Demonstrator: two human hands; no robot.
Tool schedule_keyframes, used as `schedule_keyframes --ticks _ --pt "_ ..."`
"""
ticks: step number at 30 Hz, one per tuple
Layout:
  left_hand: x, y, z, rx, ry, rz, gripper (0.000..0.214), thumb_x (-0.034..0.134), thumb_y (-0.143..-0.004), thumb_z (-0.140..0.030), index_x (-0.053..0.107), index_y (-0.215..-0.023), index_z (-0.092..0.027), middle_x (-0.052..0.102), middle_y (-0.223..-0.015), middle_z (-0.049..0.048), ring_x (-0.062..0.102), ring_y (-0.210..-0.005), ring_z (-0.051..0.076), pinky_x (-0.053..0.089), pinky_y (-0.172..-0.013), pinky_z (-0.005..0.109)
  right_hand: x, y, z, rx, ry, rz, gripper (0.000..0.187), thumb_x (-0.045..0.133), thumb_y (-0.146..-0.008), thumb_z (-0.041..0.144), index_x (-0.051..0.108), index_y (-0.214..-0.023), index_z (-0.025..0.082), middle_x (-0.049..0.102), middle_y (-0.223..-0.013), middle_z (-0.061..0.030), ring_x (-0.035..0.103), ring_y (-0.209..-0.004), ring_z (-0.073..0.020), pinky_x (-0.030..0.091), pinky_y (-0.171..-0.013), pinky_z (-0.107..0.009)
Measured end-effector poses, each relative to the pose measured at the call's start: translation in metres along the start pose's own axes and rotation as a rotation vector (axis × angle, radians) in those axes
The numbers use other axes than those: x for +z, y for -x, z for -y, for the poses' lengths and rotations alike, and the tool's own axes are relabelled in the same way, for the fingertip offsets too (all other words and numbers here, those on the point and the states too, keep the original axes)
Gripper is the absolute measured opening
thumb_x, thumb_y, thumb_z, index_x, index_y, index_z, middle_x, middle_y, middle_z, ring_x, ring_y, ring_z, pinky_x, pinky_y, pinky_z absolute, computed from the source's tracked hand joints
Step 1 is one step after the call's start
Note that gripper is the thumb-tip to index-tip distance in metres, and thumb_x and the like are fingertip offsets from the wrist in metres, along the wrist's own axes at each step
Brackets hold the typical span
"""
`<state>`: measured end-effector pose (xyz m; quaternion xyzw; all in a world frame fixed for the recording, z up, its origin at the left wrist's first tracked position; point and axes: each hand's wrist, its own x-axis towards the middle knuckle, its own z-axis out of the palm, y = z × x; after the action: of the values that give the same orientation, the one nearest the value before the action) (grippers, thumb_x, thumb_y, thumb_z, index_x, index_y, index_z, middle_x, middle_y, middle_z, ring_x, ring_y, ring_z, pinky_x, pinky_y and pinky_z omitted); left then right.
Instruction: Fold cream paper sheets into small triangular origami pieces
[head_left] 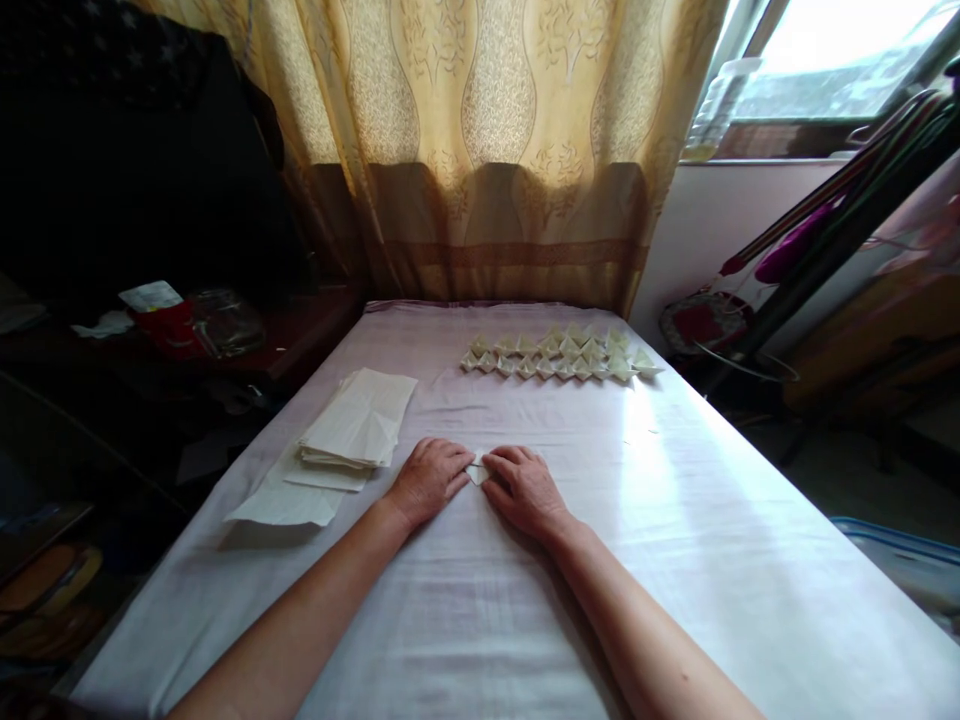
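Observation:
Both my hands rest on a table covered with a white cloth (675, 520). My left hand (429, 478) and my right hand (523, 487) press down side by side on a small folded piece of pale paper (476, 469), which peeks out between the fingertips. The fingers of both hands are curled together on the paper. A stack of flat paper sheets (360, 430) lies to the left of my left hand. Further back, several small folded paper pieces (559, 355) lie in rows.
A patterned yellow curtain (480, 150) hangs behind the table. A dark side table (300, 335) at the left holds a red box and a clear container. A rack with hangers (825, 220) stands at the right, with a blue-rimmed bin (900, 550) below it.

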<state>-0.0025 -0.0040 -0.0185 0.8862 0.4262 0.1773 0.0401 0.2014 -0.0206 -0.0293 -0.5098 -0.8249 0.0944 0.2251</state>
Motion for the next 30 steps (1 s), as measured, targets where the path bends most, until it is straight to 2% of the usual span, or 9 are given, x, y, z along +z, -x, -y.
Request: schedule_keyframes --ticks 9,12,15,17,19,21,26,28,30 --pt "0.012 -0.006 0.001 -0.037 0.047 -0.060 0.021 0.057 -0.095 -0.035 0.069 -0.104 -0.021 0.070 -0.097 0.0049 0.061 -0.094 0.021 0.044 -0.087 0.037 -0.003 0.001 0.004 -0.006 -0.019 -0.021 0.034 0.068 -0.083 0.024 0.065 -0.117 0.022 0.066 -0.116 -0.0091 0.056 -0.106 -0.0254 0.042 -0.092 -0.041" --pt "0.011 -0.006 0.000 -0.047 0.062 -0.066 0.019 0.056 -0.096 -0.035 0.069 -0.100 -0.021 0.070 -0.095 0.0037 0.061 -0.092 0.020 0.045 -0.087 0.036 0.001 0.000 0.002 -0.022 0.013 -0.068 0.028 0.060 -0.089 0.022 0.066 -0.116 0.023 0.067 -0.111 -0.0089 0.058 -0.101 -0.0241 0.044 -0.089 -0.039" --pt "0.008 -0.004 -0.001 -0.058 0.097 -0.080 0.018 0.064 -0.091 -0.035 0.069 -0.103 -0.023 0.070 -0.099 0.0038 0.061 -0.094 0.021 0.046 -0.088 0.037 0.006 0.000 0.000 -0.045 0.003 -0.159 0.024 0.055 -0.091 0.019 0.069 -0.110 0.023 0.068 -0.104 -0.0086 0.059 -0.096 -0.0233 0.045 -0.087 -0.038" --pt "0.007 -0.003 -0.001 -0.087 0.213 -0.120 0.021 0.070 -0.086 -0.034 0.069 -0.104 -0.024 0.069 -0.105 0.0050 0.061 -0.098 0.022 0.047 -0.090 0.038 0.007 -0.001 0.001 -0.028 -0.076 -0.237 0.021 0.052 -0.094 0.023 0.071 -0.104 0.023 0.068 -0.098 -0.0079 0.060 -0.090 -0.0219 0.047 -0.083 -0.036" --pt "0.007 -0.001 -0.001 -0.135 0.393 -0.180 0.015 0.069 -0.085 -0.030 0.070 -0.099 -0.023 0.068 -0.110 0.0058 0.061 -0.104 0.021 0.046 -0.094 0.037 0.008 -0.001 0.006 0.003 -0.222 -0.278 0.024 0.047 -0.096 0.024 0.071 -0.098 0.023 0.068 -0.090 -0.0064 0.062 -0.084 -0.0195 0.049 -0.077 -0.032" --pt "0.008 0.000 -0.001 -0.214 0.578 -0.212 0.009 0.065 -0.086 -0.027 0.069 -0.092 -0.022 0.070 -0.107 0.0052 0.062 -0.102 0.020 0.046 -0.094 0.034 0.009 0.000 0.012 0.028 -0.412 -0.260 0.024 0.045 -0.095 0.022 0.069 -0.095 0.023 0.069 -0.086 -0.0047 0.064 -0.079 -0.0166 0.051 -0.071 -0.027" --pt "0.008 -0.001 -0.006 -0.475 0.962 -0.125 0.018 0.061 -0.085 -0.035 0.065 -0.089 -0.018 0.065 -0.075 -0.0005 0.060 -0.070 0.013 0.047 -0.065 0.023 0.011 0.003 0.024 0.174 -0.601 -0.250 0.016 0.054 -0.089 0.024 0.061 -0.103 0.022 0.063 -0.066 0.0036 0.058 -0.054 -0.0114 0.046 -0.051 -0.020" --pt "0.006 -0.001 -0.008 -0.501 1.059 -0.103 0.022 0.060 -0.084 -0.037 0.065 -0.090 -0.016 0.064 -0.074 -0.0009 0.058 -0.067 0.012 0.047 -0.062 0.021 0.010 0.005 0.025 0.174 -0.621 -0.232 0.022 0.056 -0.087 0.024 0.057 -0.109 0.021 0.060 -0.062 0.0059 0.054 -0.049 -0.0101 0.043 -0.047 -0.019" --pt "0.005 -0.002 -0.009 -0.513 1.102 -0.067 0.026 0.058 -0.086 -0.039 0.067 -0.095 -0.016 0.066 -0.076 0.0000 0.058 -0.064 0.012 0.047 -0.060 0.022 0.007 0.006 0.023 0.127 -0.609 -0.224 0.023 0.053 -0.089 0.021 0.055 -0.112 0.022 0.064 -0.069 0.0041 0.057 -0.054 -0.0101 0.046 -0.051 -0.019"
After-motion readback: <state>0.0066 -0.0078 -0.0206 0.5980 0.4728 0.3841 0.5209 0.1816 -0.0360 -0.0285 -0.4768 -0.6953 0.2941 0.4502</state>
